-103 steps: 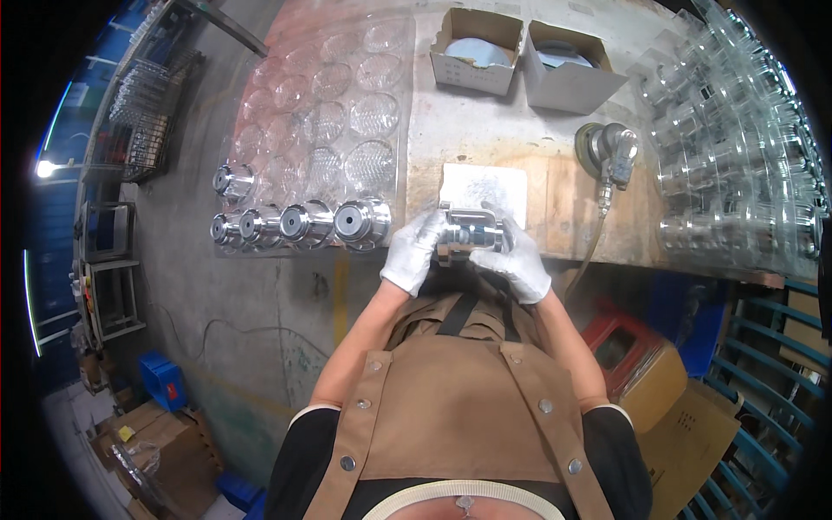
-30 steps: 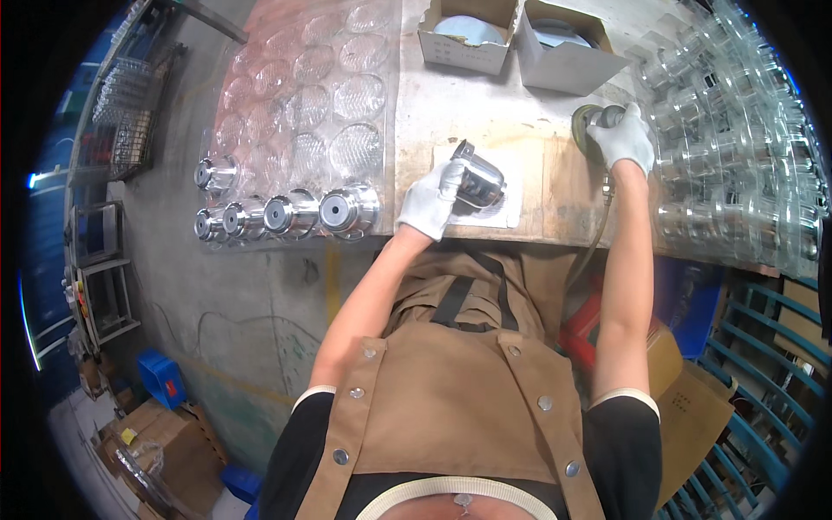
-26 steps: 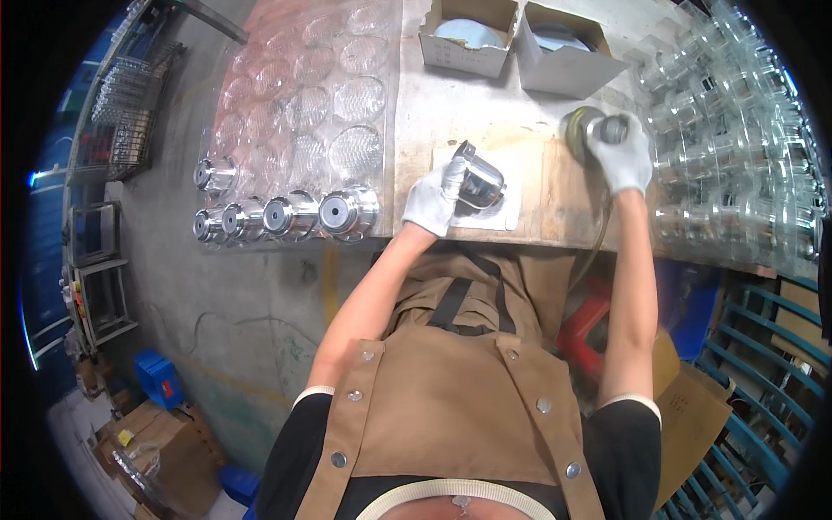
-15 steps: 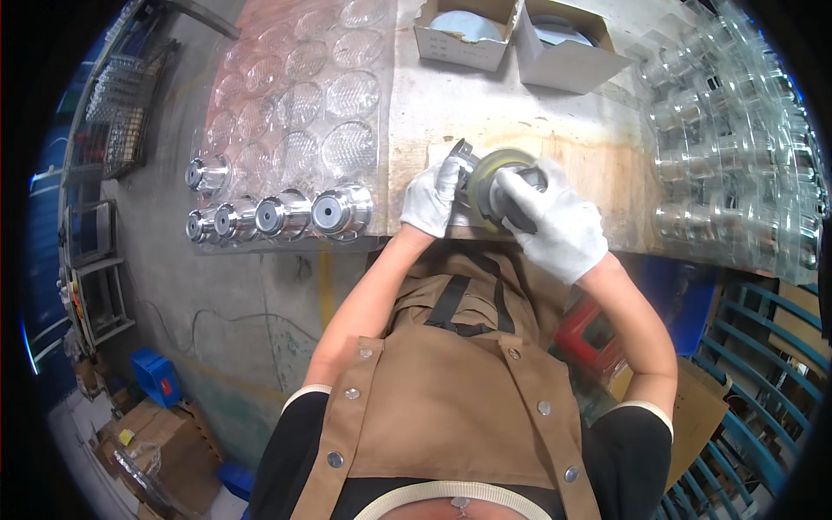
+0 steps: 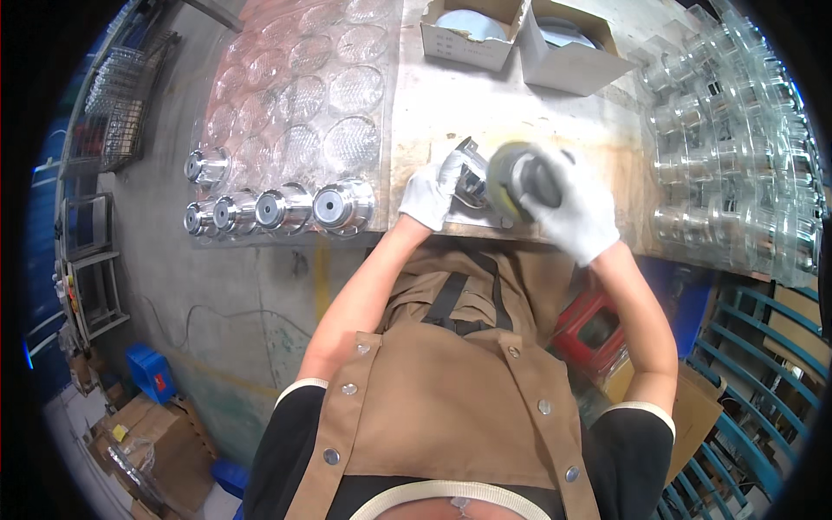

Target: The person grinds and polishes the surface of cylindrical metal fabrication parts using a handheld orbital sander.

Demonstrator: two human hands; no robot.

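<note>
My left hand point(image 5: 425, 195), in a white glove, grips a shiny metal cup-shaped part point(image 5: 472, 182) at the table's near edge, its side turned to the right. My right hand point(image 5: 579, 212), also gloved, is wrapped round a dark disc sander point(image 5: 518, 178) with a yellow-green rim. The sander is blurred and stands just right of the metal part, with a narrow gap between them. Several similar metal parts point(image 5: 340, 206) sit in the front pockets of a clear plastic tray point(image 5: 357, 87) to the left.
Two open cardboard boxes, a left one point(image 5: 468, 54) and a right one point(image 5: 576, 69), hold round discs at the back. Stacked clear trays with shiny metal parts point(image 5: 719, 147) line the table's right side. Below the table are a red crate point(image 5: 589, 329) and blue-green slats point(image 5: 763, 347).
My right hand has drawn the sander to the right, off the metal part. In my left hand the part now shows more of its side.
</note>
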